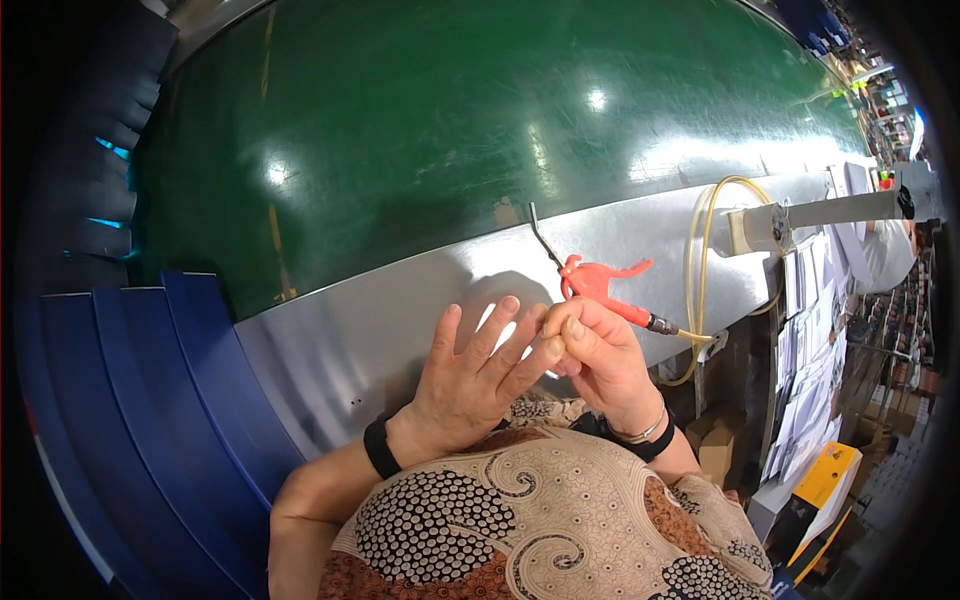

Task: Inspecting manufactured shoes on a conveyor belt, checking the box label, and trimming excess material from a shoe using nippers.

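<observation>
My left hand (462, 392) is held over the metal edge with its fingers spread. Beside it, my right hand (607, 362) is closed, thumb and forefinger pinched at the tip of one left finger. Whether anything small sits in that pinch cannot be made out. Just beyond my right hand lies a red air blow gun (600, 284) with a thin bent metal nozzle, resting on the metal edge; neither hand grips it. A yellow coiled air hose (709, 235) runs from its handle end.
A green conveyor belt (400, 130) stretches beyond the metal ledge (330, 345). Blue panels (215, 370) stand at the left. To the right are a grey post (835, 211), papers (800, 330) and a yellow-and-black box (825, 475). Another person's light clothing (888, 256) shows at far right.
</observation>
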Action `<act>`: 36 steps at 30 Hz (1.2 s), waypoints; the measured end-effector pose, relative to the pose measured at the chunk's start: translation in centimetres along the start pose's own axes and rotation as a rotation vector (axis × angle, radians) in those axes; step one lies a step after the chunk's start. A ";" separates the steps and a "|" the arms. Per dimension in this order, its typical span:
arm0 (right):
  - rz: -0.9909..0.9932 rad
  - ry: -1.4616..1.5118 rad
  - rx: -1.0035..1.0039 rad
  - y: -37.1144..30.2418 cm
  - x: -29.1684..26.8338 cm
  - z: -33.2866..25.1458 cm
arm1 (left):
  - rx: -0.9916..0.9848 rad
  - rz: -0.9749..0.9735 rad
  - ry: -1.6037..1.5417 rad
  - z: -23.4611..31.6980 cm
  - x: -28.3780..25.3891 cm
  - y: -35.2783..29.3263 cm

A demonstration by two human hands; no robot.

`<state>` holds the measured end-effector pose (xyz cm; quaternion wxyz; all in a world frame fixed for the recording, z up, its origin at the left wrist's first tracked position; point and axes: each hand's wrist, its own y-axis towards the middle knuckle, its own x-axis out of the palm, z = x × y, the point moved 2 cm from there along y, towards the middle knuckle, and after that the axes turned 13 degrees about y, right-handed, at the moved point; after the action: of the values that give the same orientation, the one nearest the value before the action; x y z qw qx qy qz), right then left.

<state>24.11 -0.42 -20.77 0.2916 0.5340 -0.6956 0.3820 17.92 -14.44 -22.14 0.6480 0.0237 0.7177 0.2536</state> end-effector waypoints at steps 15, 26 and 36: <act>-0.019 -0.229 -0.046 -0.6 0.3 -1.0 | -0.027 0.108 -0.034 -0.2 -0.3 -0.2; -0.008 -0.341 -0.088 -0.7 -0.3 -0.6 | -0.020 0.095 0.011 -0.1 -0.6 -0.2; 0.084 -0.265 0.105 1.1 -1.9 1.0 | 0.015 -0.139 -0.309 -1.0 0.4 0.5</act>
<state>23.60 -0.09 -23.10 0.1528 0.5648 -0.7288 0.3556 16.73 -14.22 -22.32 0.7666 0.0174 0.6112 0.1962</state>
